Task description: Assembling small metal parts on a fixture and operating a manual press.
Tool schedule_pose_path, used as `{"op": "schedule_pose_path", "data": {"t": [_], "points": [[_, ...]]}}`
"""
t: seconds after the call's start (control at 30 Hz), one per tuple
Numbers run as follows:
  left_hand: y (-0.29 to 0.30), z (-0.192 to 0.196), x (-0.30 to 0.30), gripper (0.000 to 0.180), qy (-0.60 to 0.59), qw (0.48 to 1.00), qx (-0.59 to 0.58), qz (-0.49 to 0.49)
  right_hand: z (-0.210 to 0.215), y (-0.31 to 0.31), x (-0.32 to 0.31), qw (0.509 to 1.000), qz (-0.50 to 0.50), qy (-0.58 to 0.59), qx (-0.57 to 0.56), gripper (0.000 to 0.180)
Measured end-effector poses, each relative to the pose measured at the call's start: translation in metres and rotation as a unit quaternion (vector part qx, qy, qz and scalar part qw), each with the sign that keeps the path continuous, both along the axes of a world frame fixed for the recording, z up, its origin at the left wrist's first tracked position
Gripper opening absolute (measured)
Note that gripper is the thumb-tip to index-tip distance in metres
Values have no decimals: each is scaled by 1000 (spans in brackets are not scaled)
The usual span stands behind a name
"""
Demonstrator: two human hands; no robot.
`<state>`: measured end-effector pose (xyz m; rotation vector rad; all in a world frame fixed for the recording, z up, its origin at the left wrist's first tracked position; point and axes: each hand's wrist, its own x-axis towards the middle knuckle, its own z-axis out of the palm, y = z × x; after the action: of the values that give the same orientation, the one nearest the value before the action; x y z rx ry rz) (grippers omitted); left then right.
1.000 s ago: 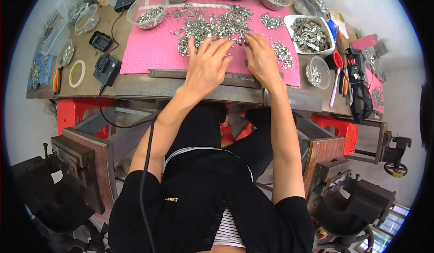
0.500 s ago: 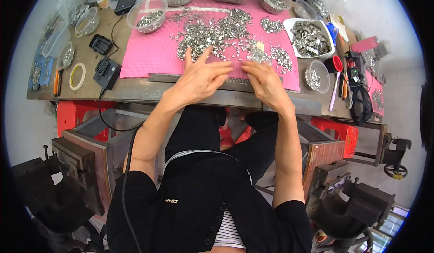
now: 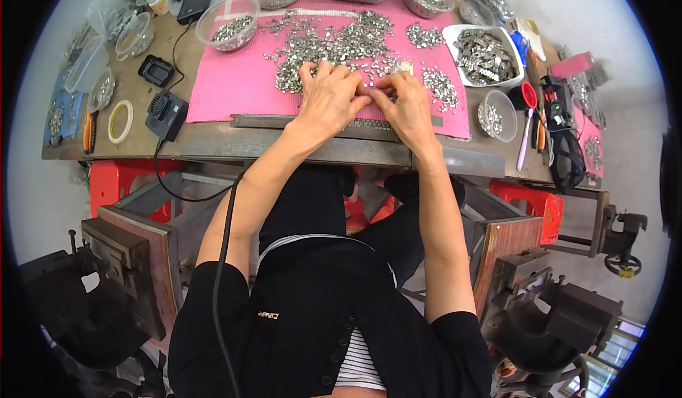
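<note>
My left hand (image 3: 328,99) and my right hand (image 3: 405,105) meet over the front of a pink mat (image 3: 231,85). Thumb and fingers of each are pinched together, the tips nearly touching; whatever they pinch is too small to make out. Just beyond them spreads a heap of small shiny metal pieces (image 3: 334,46). Below the hands, along the table's front edge, lies a long grey metal bar (image 3: 266,122) with a toothed row of pieces on it. A smaller pile of metal pieces (image 3: 440,89) is to the right of my right hand.
A white tray (image 3: 522,67) of linked metal strips and a clear tub (image 3: 506,131) stand at right. More clear tubs (image 3: 213,25) line the back. A black charger (image 3: 167,114) with a cord and a tape roll (image 3: 121,122) lie left. Red stools (image 3: 106,174) stand under the table.
Both hands have moved slightly away from the table edge and toward each other. Their fingers, stretched out before, are now bent into pinches, fingertips close together.
</note>
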<state>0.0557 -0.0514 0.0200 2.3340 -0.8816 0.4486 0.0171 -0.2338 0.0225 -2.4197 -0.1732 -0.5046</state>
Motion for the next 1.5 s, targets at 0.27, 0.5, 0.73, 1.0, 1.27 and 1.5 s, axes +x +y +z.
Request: {"op": "schedule_pose_path", "data": {"t": [0.27,0.5,0.73,1.0,1.27,1.5], "points": [[5,-2,6,14,-19,999,5,26,0,1,1,997,-14,-15,-69,13],[7,-1,3,11,-44,998,27,22,-3,-1,2,998,-20,-25,-49,10],[4,-1,16,11,-43,999,22,12,-4,-1,8,998,-9,-37,-57,10],[2,-3,27,12,-47,998,25,-21,1,-3,15,996,31,-22,-77,11],[3,5,19,12,-52,996,9,-74,6,-9,4,993,50,-30,-100,12],[12,8,-31,14,-30,992,-62,-109,13,-6,-53,997,73,-9,3,13]]}}
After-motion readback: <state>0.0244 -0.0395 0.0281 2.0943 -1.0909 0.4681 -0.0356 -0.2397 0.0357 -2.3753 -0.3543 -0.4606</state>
